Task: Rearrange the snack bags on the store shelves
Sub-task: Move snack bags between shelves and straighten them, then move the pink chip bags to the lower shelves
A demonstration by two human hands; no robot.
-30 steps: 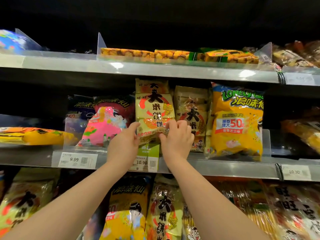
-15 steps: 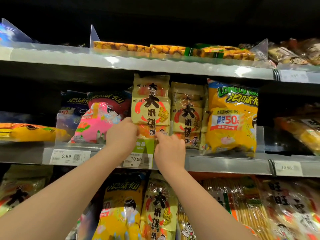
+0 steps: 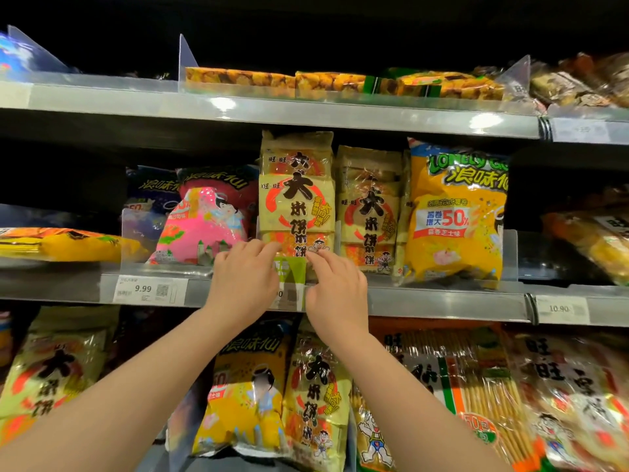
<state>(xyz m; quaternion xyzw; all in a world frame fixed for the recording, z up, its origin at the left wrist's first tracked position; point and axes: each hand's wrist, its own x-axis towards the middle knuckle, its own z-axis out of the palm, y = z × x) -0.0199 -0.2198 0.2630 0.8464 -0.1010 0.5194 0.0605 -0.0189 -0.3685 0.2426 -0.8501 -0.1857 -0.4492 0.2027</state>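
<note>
The rice cracker bag (image 3: 296, 199) stands upright at the front edge of the middle shelf (image 3: 442, 301), long axis vertical, between a pink bag (image 3: 204, 226) and a second cracker bag (image 3: 369, 212). Both hands reach up from just below it. The left hand (image 3: 245, 284) has bent fingers on its lower left corner, whether pinching I cannot tell, and the right hand (image 3: 335, 291) lays nearly straight fingertips on its lower right edge, gripping nothing. Both are equally near the bag's base.
</note>
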